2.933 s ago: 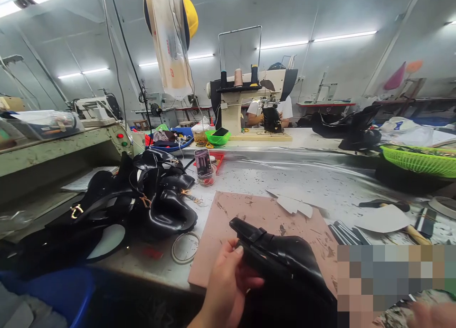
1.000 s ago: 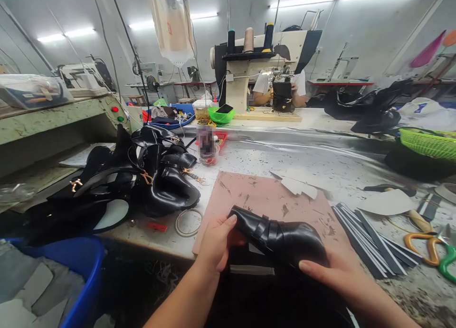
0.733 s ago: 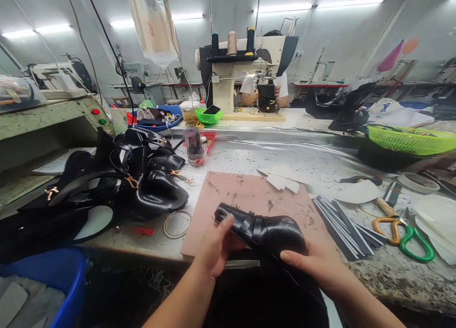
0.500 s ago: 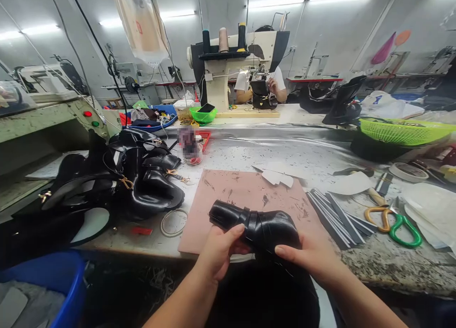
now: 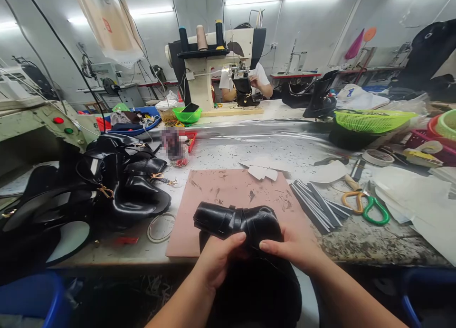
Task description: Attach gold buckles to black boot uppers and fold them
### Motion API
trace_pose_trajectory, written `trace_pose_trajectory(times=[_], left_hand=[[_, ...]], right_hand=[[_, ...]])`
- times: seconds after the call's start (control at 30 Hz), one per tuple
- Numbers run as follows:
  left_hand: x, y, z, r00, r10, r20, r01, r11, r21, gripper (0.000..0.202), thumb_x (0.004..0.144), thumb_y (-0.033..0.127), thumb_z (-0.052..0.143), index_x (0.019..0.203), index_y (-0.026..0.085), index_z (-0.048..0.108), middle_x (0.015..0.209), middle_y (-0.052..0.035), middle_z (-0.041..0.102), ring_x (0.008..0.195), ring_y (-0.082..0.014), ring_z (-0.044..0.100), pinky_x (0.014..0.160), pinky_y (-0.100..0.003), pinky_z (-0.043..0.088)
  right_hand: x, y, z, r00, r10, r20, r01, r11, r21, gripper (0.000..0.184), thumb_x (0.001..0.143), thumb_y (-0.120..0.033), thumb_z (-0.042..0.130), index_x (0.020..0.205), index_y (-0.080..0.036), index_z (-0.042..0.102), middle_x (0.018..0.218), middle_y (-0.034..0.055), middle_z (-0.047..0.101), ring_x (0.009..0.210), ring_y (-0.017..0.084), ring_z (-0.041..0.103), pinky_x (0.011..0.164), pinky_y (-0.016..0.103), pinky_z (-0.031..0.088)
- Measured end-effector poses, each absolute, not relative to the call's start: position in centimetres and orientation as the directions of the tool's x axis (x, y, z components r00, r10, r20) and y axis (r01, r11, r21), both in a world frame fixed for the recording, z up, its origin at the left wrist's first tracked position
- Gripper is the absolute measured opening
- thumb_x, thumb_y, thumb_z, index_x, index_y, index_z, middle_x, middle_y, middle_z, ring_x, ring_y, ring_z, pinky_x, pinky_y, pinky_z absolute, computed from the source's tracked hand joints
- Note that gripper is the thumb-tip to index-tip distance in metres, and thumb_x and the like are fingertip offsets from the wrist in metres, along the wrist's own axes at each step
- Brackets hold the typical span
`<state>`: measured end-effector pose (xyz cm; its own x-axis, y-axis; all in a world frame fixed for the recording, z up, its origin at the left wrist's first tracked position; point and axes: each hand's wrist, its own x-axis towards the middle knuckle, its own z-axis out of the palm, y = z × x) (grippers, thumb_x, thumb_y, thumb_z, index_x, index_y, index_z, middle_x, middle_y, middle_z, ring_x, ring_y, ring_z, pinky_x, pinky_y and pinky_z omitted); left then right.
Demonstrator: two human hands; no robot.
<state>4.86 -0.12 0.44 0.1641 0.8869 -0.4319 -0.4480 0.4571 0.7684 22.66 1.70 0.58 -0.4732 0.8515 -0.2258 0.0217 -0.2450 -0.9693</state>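
Both my hands grip a black leather shoe upper with crossed straps, held over the near edge of a pink cutting board. My left hand is wrapped round its lower left side, thumb on top. My right hand clasps its right side, fingers closed over the leather. The rest of the black piece hangs down toward my lap.
A heap of black leather uppers lies at the left. Dark strips, orange and green scissors and white paper patterns lie at the right. A green basket stands further back. Across the table a person works at a sewing machine.
My right hand has come onto the upper, and both hands have closed in toward each other on it. The upper now sits nearer the board's front edge. My view has swung right.
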Motion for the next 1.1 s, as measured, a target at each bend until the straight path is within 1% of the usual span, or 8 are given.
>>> trace_pose_trajectory(times=[0.13,0.23,0.33,0.5,0.67,0.8,0.97,1.1], left_hand=[[5.2,-0.1,0.2,0.179,0.869,-0.461,-0.471,0.487,0.735,0.031,0.057,0.031,0.079,0.076,0.010,0.067,0.062,-0.0041,0.064,0.055,-0.0133,0.057,0.052,-0.022,0.043],[5.7,-0.2,0.5,0.161,0.904,-0.396,-0.429,0.426,0.797,0.043,0.053,0.030,0.081,0.090,0.012,0.068,0.083,-0.0095,0.069,0.078,-0.0228,0.063,0.069,-0.029,0.049],[6.2,-0.1,0.8,0.130,0.939,-0.317,-0.363,0.343,0.866,0.052,0.051,0.025,0.082,0.100,0.013,0.066,0.105,-0.0129,0.066,0.104,-0.0322,0.056,0.085,-0.037,0.046],[6.5,-0.2,0.9,0.153,0.932,-0.329,-0.409,0.363,0.837,0.044,0.055,0.024,0.080,0.095,0.012,0.068,0.099,-0.0120,0.069,0.100,-0.0312,0.060,0.090,-0.040,0.044],[4.6,0.8,0.9,0.135,0.905,-0.403,-0.467,0.417,0.780,0.028,0.059,0.024,0.077,0.082,0.010,0.070,0.081,-0.0097,0.071,0.083,-0.0264,0.066,0.078,-0.034,0.051],[1.7,2.9,1.2,-0.106,0.916,-0.387,-0.548,0.271,0.791,0.021,0.055,0.017,0.075,0.074,0.010,0.069,0.071,-0.0065,0.070,0.066,-0.0195,0.065,0.061,-0.026,0.053],[-0.7,5.5,1.0,-0.308,0.881,-0.358,-0.579,0.124,0.805,0.011,0.051,0.004,0.067,0.052,0.012,0.061,0.050,0.0020,0.061,0.047,-0.0082,0.056,0.047,-0.015,0.048],[-0.5,7.1,1.4,-0.318,0.885,-0.340,-0.557,0.116,0.822,0.010,0.053,0.005,0.068,0.054,0.011,0.060,0.047,0.0023,0.059,0.042,-0.0061,0.052,0.042,-0.013,0.043]], right_hand=[[22.6,1.7,0.4,-0.511,0.832,-0.215,-0.045,-0.276,-0.960,0.040,0.065,-0.049,0.070,0.087,-0.016,0.065,0.077,0.0026,0.068,0.080,0.022,0.062,0.075,0.034,0.047],[22.5,1.6,0.5,-0.492,0.833,-0.254,-0.064,-0.326,-0.943,0.044,0.061,-0.052,0.071,0.086,-0.015,0.065,0.075,0.0028,0.068,0.078,0.022,0.062,0.074,0.035,0.047],[22.5,1.4,0.9,-0.479,0.832,-0.281,-0.065,-0.352,-0.934,0.049,0.054,-0.052,0.076,0.086,-0.015,0.066,0.074,0.0025,0.068,0.078,0.023,0.062,0.073,0.035,0.047],[22.5,1.3,1.3,-0.529,0.803,-0.273,-0.140,-0.400,-0.906,0.034,0.054,-0.039,0.079,0.072,-0.015,0.065,0.063,-0.0024,0.062,0.063,0.014,0.057,0.063,0.026,0.044],[22.3,1.9,1.1,-0.568,0.790,-0.232,-0.187,-0.398,-0.898,0.032,0.057,-0.039,0.078,0.073,-0.014,0.065,0.065,-0.0027,0.060,0.061,0.010,0.054,0.060,0.022,0.040],[22.2,2.6,1.0,-0.541,0.816,-0.205,-0.137,-0.326,-0.935,0.034,0.060,-0.043,0.075,0.072,-0.014,0.063,0.065,-0.0019,0.060,0.065,0.013,0.054,0.063,0.024,0.040],[21.7,3.2,1.1,-0.464,0.840,-0.281,-0.101,-0.365,-0.926,0.041,0.059,-0.052,0.071,0.074,-0.015,0.060,0.063,-0.0018,0.057,0.063,0.015,0.052,0.064,0.027,0.040],[22.0,5.0,2.1,-0.376,0.913,-0.161,0.155,-0.110,-0.982,0.038,0.066,-0.053,0.063,0.062,-0.017,0.055,0.056,-0.0033,0.046,0.054,0.011,0.041,0.052,0.024,0.032]])
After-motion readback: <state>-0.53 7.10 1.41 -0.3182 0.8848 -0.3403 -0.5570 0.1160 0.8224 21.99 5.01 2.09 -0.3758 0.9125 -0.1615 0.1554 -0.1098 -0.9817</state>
